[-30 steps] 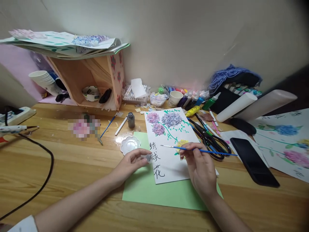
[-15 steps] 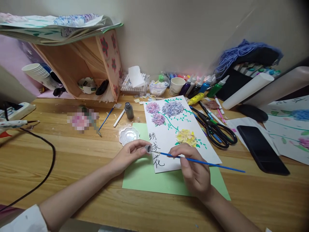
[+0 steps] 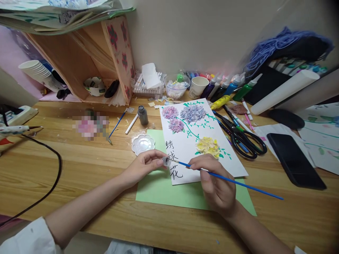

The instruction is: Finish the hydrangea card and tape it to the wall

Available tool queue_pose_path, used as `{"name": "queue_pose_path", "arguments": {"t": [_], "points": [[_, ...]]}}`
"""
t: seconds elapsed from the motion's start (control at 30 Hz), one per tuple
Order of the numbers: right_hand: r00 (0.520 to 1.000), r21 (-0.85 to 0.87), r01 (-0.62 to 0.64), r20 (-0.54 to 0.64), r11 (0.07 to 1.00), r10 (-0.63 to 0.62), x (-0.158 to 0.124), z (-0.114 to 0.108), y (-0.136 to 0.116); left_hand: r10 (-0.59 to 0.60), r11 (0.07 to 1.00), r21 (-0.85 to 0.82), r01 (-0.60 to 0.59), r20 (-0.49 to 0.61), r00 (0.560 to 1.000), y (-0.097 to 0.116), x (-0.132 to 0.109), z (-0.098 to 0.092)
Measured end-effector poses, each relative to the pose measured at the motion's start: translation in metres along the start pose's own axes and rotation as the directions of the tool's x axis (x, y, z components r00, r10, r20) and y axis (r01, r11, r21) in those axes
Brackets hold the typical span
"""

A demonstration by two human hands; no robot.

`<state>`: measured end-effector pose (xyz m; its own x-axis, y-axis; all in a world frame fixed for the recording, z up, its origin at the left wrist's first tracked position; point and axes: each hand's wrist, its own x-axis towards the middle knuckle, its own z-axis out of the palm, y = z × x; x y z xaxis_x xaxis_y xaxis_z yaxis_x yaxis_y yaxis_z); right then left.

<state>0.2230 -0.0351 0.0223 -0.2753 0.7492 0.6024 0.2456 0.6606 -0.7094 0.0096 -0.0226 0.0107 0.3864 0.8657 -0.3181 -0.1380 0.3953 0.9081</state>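
Observation:
My left hand (image 3: pixel 144 165) is closed on a small clear cap (image 3: pixel 165 161), held tilted over the left edge of the white flower painting (image 3: pixel 185 123). My right hand (image 3: pixel 215 183) pinches a thin blue paintbrush (image 3: pixel 238 182), whose tip reaches into the cap. The painting shows pink, purple and yellow flower clusters with green stems and black characters. It lies on a green paper sheet (image 3: pixel 159 192) on the wooden desk (image 3: pixel 87 165). Just behind my left hand lies a white flower-shaped palette (image 3: pixel 143 144).
A small grey bottle (image 3: pixel 143 115), a second blue brush (image 3: pixel 116 124) and a white stick lie behind the palette. Black scissors (image 3: pixel 247 143), markers and paint bottles (image 3: pixel 225 90) crowd the right, near a black phone (image 3: pixel 295 160). A glue gun (image 3: pixel 16 129) with black cable lies left.
My right hand swung the brush down from above the yellow flower, and its tip now sits in the cap in my left hand. The view tilted down and closer.

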Motion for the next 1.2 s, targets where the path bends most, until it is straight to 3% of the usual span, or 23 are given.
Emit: {"name": "queue_pose_path", "arguments": {"t": [0.7, 1.0, 1.2], "points": [[0.991, 0.09, -0.116, -0.054, 0.989, 0.121, 0.0, 0.0, 0.008, -0.001, 0.999, -0.043, 0.002, 0.012, 1.0, -0.001, 0.0, 0.0], [0.986, 0.17, -0.09, -0.126, 0.981, 0.112, 0.0, -0.002, 0.011, -0.005, 0.997, -0.075, 0.007, 0.026, 1.0, -0.001, 0.0, -0.001], [0.996, 0.111, -0.078, -0.037, 0.991, 0.082, 0.0, -0.004, 0.011, 0.002, 0.996, -0.091, 0.001, 0.032, 1.0, -0.004, 0.0, -0.002]]}}
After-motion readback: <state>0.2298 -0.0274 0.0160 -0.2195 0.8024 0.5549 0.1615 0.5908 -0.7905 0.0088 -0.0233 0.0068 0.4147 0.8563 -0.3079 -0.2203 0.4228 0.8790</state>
